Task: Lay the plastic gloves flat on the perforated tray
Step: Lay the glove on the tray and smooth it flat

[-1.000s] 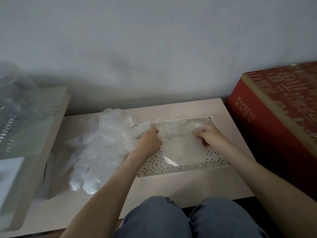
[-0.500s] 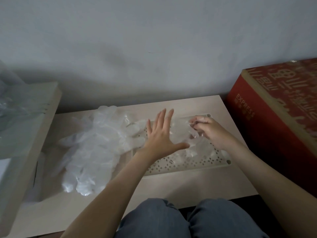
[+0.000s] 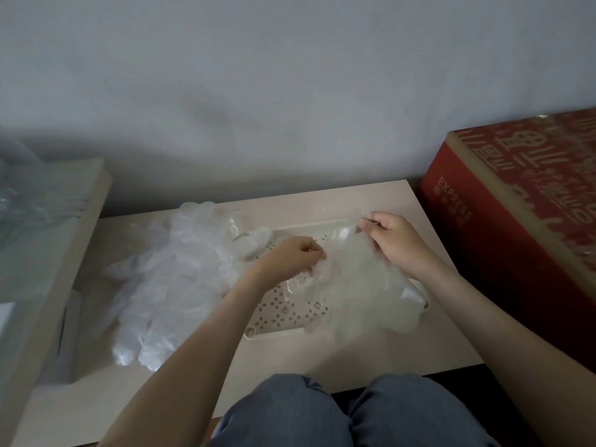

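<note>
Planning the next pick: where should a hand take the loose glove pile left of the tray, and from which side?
Likely pinch the glove pile at its tray-side edge, coming from above-right: that thin edge reaches the tray, right beside the left hand.

Right of the frame: a red rectangular cardboard box (image 3: 522, 227) carries the pale word "EXPRESS" on its left-facing side, above a line of smaller illegible characters. The large pale characters on its top are unreadable.
</note>
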Motion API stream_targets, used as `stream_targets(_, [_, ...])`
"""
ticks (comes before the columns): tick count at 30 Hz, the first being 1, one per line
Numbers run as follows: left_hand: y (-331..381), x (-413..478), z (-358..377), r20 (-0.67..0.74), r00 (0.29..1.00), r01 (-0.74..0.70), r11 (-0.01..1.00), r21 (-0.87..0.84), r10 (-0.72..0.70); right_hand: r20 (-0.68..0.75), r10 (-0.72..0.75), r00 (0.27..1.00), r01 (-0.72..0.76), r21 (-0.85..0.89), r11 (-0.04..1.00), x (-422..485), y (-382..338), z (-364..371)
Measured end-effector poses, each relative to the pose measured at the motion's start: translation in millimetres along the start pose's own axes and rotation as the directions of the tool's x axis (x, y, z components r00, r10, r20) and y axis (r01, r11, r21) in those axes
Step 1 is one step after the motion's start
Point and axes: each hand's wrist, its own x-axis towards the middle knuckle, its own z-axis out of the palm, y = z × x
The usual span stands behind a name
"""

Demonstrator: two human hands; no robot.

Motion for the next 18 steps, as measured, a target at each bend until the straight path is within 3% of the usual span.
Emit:
stream_targets(5, [-7.5, 0.3, -13.2, 0.018, 0.995, 0.099, 0.878, -0.468, -0.103, -0.143, 0.122, 0.982, -0.116, 0.050, 0.992, 6.8, 17.0, -2.2])
stream_targets(6, [-10.3, 1.9, -13.4, -0.007, 0.989, 0.114, 0.796, -0.594, -0.147, -0.172, 0.157, 0.972, -0.147, 0.072, 0.987, 7.6, 19.7, -2.0])
stream_targets(8, [-16.4, 6.1, -11.8, -0.020, 0.964, 0.128, 0.530, -0.839, -0.264, -0.212, 0.248, 0.945, -0.224, 0.130, 0.966, 8.9, 26.4, 0.5])
stream_targets(9, [-18.8, 7.7, -9.6, -0.010, 0.951, 0.134, 0.439, -0.888, -0.310, -0.225, 0.296, 0.928, -0.264, 0.159, 0.951, 8.9, 31.1, 4.0])
stream_targets(10, [-20.8, 8.1, -6.2, 0.007, 0.941, 0.164, 0.439, -0.883, -0.337, -0.237, 0.340, 0.910, -0.303, 0.178, 0.936, 8.0, 36.1, 8.6])
stream_targets(13, [-21.4, 6.3, 10.6, 0.085, 0.919, 0.317, 0.593, -0.741, -0.385, -0.246, 0.433, 0.867, -0.392, 0.199, 0.898, 3.5, 50.8, 21.3])
stream_targets(18, [-15.5, 5.9, 15.5, 0.253, 0.894, 0.447, 0.702, -0.554, -0.370, -0.129, 0.391, 0.911, -0.357, 0.224, 0.907, 1.8, 51.7, 24.7])
